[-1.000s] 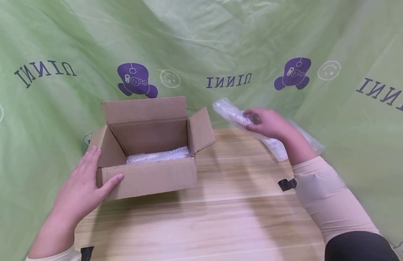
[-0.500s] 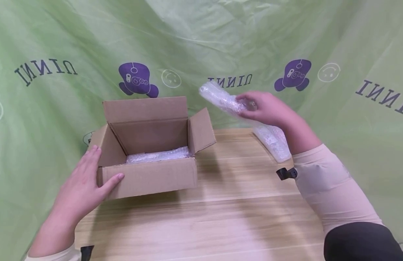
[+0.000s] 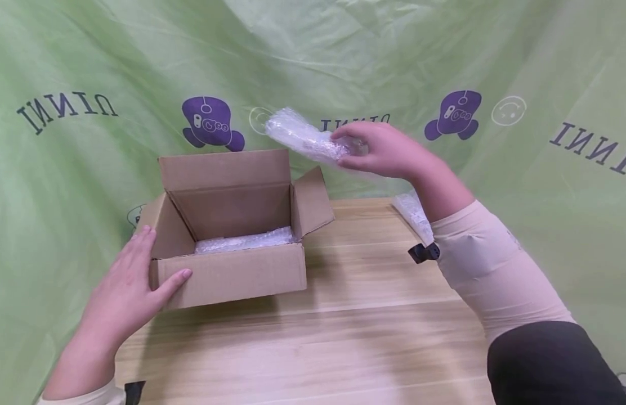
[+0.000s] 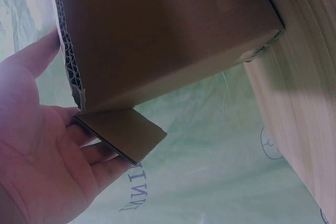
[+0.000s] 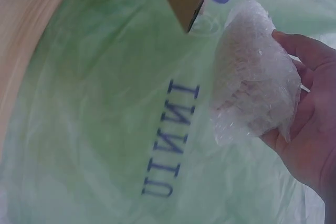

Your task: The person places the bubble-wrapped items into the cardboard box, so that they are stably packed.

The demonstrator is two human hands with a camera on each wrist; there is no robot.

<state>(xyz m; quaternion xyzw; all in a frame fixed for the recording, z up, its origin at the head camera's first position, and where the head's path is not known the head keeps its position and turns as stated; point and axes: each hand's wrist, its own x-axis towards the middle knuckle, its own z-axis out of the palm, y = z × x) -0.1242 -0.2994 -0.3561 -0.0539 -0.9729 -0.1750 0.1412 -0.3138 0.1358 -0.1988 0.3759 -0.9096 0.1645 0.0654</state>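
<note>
An upright cardboard box (image 3: 237,275) with its flaps spread stands on the table's left half, and a bubble-wrapped package (image 3: 247,242) lies inside it. My left hand (image 3: 123,287) rests on the box's left front corner, thumb on the front and fingers along the left flap; the left wrist view shows the palm (image 4: 47,156) beside the cardboard edge. Raised behind and right of the box, my right hand (image 3: 389,149) pinches a bubble-wrapped bundle (image 3: 303,135). In the right wrist view the crinkled bundle (image 5: 254,77) sits between thumb and fingers. What the wrap contains cannot be made out.
Another bubble-wrapped piece (image 3: 414,214) lies at the back right of the wooden table (image 3: 333,349), partly behind my right forearm. A green printed curtain (image 3: 394,56) hangs behind the table. The box's right flap (image 3: 313,202) sticks outward and up.
My right hand has lifted the wrapped bundle from the table's back right and carried it up and left, closer to the box. My left hand and the box have stayed in place.
</note>
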